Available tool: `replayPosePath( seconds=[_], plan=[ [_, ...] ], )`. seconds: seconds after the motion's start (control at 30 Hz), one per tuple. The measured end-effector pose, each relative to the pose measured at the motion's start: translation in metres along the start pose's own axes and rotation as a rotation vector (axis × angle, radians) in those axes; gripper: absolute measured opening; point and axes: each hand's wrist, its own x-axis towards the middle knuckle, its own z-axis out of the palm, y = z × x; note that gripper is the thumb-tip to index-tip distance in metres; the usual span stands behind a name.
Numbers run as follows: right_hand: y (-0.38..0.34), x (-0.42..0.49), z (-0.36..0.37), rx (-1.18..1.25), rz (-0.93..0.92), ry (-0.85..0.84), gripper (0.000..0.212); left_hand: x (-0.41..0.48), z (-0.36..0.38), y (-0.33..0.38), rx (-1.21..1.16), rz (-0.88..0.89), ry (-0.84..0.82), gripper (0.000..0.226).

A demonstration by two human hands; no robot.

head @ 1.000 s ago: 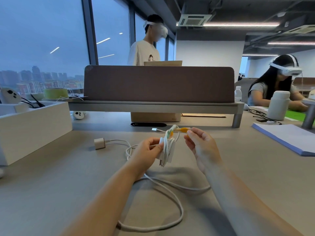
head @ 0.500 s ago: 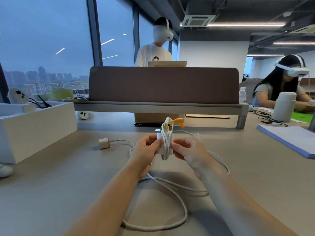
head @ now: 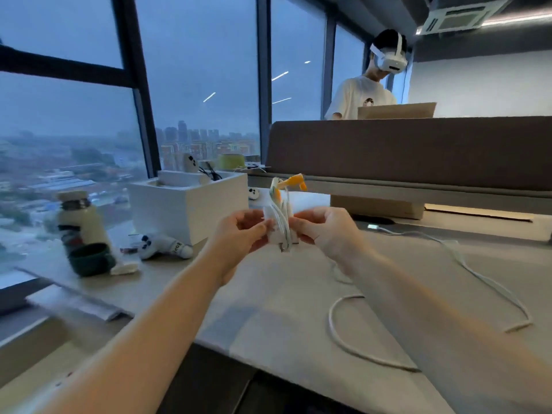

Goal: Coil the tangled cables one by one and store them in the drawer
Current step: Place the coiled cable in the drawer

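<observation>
Because motion smears the left edge of the view, the bottle (head: 80, 231) at nine o'clock and the flat things at eight o'clock are hard to make out. Both forearms are cut off at the bottom edge.

The cable bundle (head: 280, 222) is held up above the desk (head: 268, 297), just toward twelve o'clock from the centre of the view. The left hand (head: 239, 231) pinches its nine o'clock side with curled fingers, and the right hand (head: 325, 231) pinches its three o'clock side in the same way. The fingertips of both are partly hidden behind the loops.

The bundle is white cable wound in tight upright loops. Whether a white block sits inside them cannot be told. An orange piece (head: 294, 180) with a little green beside it sticks out of the top toward one o'clock.

A loose white cable (head: 343, 333) lies in open curves on the desk at four o'clock from the hands. It runs up to a plug (head: 373, 227) at three o'clock. The right wrist hides whether this cable joins the bundle.
</observation>
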Motion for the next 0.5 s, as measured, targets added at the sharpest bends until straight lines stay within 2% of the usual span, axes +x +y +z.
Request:
replayPosePath(
  seconds=[0.1, 0.17, 0.27, 0.43, 0.5],
  plan=[
    [-0.022, -0.002, 0.073, 0.037, -0.022, -0.154, 0.011, -0.028, -0.076, 0.003, 0.039, -0.01, 0.171, 0.023],
    [-0.032, -0.008, 0.12, 0.076, -0.011, -0.247, 0.006, -0.05, -0.12, 0.003, 0.055, -0.022, 0.274, 0.024],
    [-0.043, -0.019, 0.176, 0.102, 0.005, -0.35, 0.015, -0.082, -0.167, 0.0, 0.094, -0.048, 0.41, 0.028],
    [-0.055, -0.048, 0.264, 0.118, -0.029, -0.546, 0.014, -0.142, -0.24, -0.011, 0.14, -0.108, 0.566, 0.027],
    [-0.055, -0.062, 0.292, 0.109, -0.034, -0.619, 0.006, -0.162, -0.264, -0.021, 0.174, -0.154, 0.617, 0.029]
  ],
)
